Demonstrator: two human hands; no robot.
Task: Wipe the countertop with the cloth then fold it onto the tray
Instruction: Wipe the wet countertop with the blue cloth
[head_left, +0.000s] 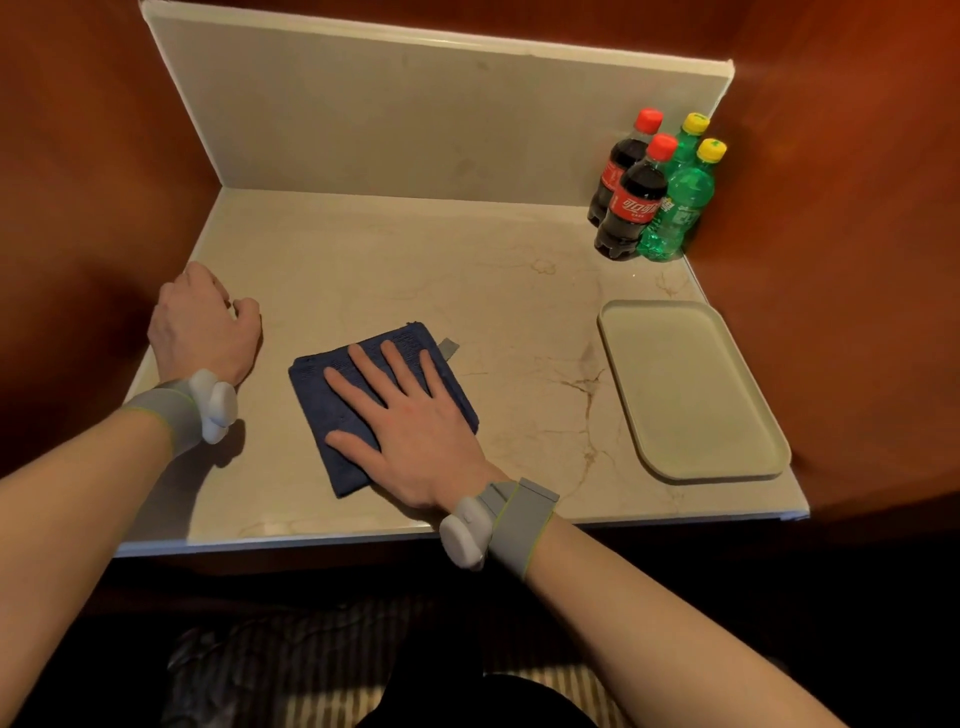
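Note:
A folded dark blue cloth (332, 415) lies flat on the pale marble countertop (467, 280), left of centre and near the front edge. My right hand (410, 415) rests palm down on the cloth with its fingers spread. My left hand (205, 325) sits on the counter at the far left, apart from the cloth, fingers curled under and nothing in them. A beige rectangular tray (691, 389) lies at the right side of the counter with nothing on it.
Two cola bottles (631, 208) with red caps and two green soda bottles (675, 213) with yellow caps stand in the back right corner. Reddish-brown walls close in the counter at left and right, and a pale backsplash (395, 114) rises behind it.

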